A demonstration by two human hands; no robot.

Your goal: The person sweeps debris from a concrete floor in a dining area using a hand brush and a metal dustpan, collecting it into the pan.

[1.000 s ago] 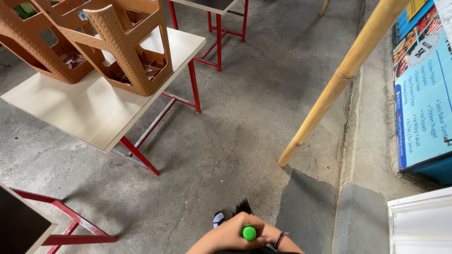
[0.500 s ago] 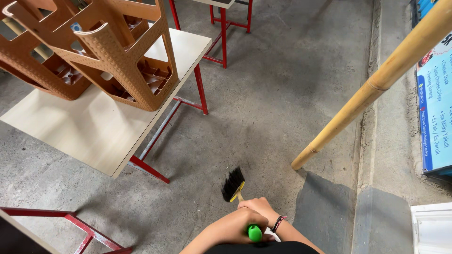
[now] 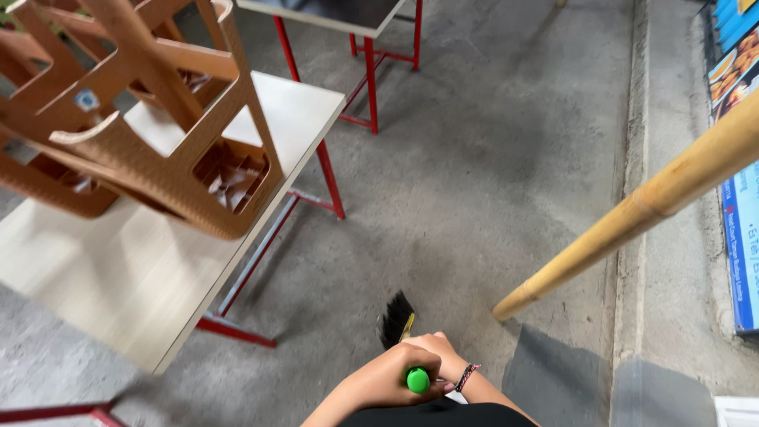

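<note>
Both my hands grip a short broom at the bottom centre of the head view. My left hand (image 3: 379,381) wraps the top of the handle just below its green end (image 3: 417,380). My right hand (image 3: 439,350), with a bead bracelet at the wrist, holds the handle slightly lower and further forward. The black bristles (image 3: 395,318) point down at the grey concrete floor (image 3: 474,198) just ahead of my hands.
A pale-topped table with red legs (image 3: 134,269) stands at the left, with upturned brown plastic chairs (image 3: 158,150) stacked on it. A second red-legged table (image 3: 340,12) is at the top. A thick bamboo pole (image 3: 632,213) slants down on the right beside a raised kerb (image 3: 632,158) and a blue poster (image 3: 739,158).
The broom's black bristles have come into view ahead of my hands, and the hands have risen in the frame. The view has shifted closer to the table and chairs.
</note>
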